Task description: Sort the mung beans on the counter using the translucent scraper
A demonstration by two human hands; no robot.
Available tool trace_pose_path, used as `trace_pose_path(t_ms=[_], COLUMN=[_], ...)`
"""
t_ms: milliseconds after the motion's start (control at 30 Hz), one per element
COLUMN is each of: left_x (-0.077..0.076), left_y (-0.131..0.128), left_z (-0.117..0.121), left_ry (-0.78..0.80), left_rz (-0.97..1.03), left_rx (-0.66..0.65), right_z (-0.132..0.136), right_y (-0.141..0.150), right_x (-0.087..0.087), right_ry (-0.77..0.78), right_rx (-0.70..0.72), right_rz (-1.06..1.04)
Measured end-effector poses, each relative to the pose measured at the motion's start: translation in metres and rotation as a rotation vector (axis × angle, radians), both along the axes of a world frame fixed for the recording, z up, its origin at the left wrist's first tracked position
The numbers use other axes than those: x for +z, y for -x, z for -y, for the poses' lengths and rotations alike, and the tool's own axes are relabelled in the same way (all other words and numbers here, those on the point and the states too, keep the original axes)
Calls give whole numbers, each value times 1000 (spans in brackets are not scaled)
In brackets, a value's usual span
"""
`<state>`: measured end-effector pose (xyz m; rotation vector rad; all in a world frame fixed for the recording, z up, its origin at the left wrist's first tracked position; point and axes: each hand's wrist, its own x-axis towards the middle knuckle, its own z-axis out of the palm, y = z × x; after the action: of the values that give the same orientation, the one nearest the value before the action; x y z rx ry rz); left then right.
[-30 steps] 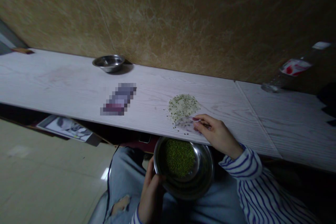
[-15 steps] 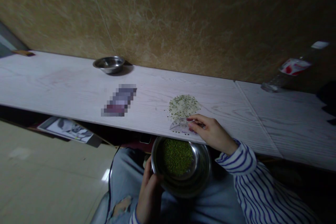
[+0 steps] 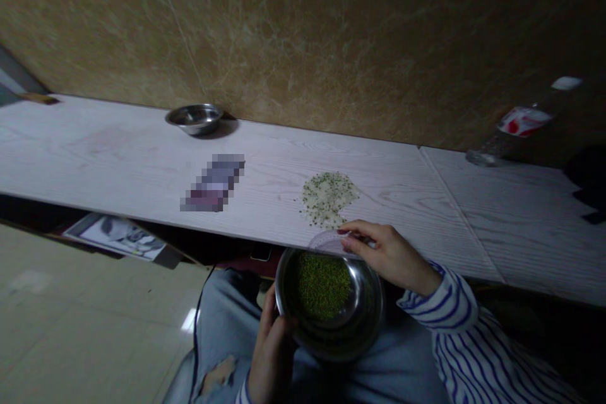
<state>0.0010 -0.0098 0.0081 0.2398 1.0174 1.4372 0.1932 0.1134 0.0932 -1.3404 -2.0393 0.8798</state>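
Clear plastic (image 3: pixel 326 241), seemingly nearer bowl (image 3: pixel 368 293)

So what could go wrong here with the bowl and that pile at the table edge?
The left hand grips the large bowl at one side, above the lap, so a knock might tip it and spill the green beans.
The right hand has the clear plastic piece at the table's edge; grains there could miss the bowl.
Pale grains from the mixed pile might get among the beans.
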Motion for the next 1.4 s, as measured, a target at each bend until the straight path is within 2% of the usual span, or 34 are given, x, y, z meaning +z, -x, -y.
trace_pose_path(t_ms=[200, 500, 933, 1233, 1400], left_x=[-11, -3, -7, -12, -8], left_y=[1, -1, -1, 1, 0], left_z=[-1, -1, -2, -1, -1], left_ry=[-2, 36, 14, 18, 42], left_rz=[23, 49, 86, 107, 104], left_rx=[-18, 10, -3, -38, -40], right_z=[-7, -20, -54, -60, -65], right_y=[-9, 18, 16, 10, 5], right_x=[-3, -3, -1, 6, 1], right_ry=[-56, -113, -194, -236, -247], right_rx=[-173, -105, -135, -183, -247], right_rz=[-84, 61, 127, 14, -19])
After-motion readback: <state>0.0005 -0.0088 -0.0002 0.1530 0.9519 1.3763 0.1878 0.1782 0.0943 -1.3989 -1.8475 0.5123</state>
